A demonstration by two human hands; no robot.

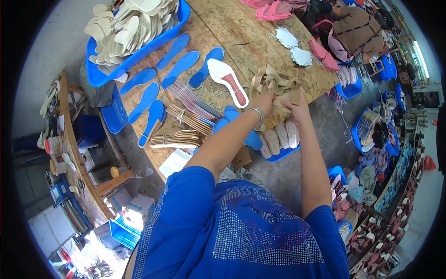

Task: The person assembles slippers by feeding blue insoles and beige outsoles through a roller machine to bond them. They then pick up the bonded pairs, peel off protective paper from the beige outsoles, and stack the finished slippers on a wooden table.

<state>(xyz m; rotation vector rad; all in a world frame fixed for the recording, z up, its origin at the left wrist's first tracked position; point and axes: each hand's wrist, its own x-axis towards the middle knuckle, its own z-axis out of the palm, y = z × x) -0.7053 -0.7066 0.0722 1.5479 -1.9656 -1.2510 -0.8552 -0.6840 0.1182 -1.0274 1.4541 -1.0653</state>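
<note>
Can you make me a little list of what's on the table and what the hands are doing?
Left hand: grips tan straps
Right hand: grips the same bundle
Table: wooden, bare boards at the top
Blue insoles: lying flat in rows
White sole: red centre, beside the straps
Blue bin: full of cream soles

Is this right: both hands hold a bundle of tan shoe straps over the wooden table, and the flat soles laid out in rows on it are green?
Not quite: the flat soles laid in rows are blue, not green, as the head view shows. The rest holds: the left hand and right hand both hold the bundle of tan shoe straps over the wooden table.
</note>
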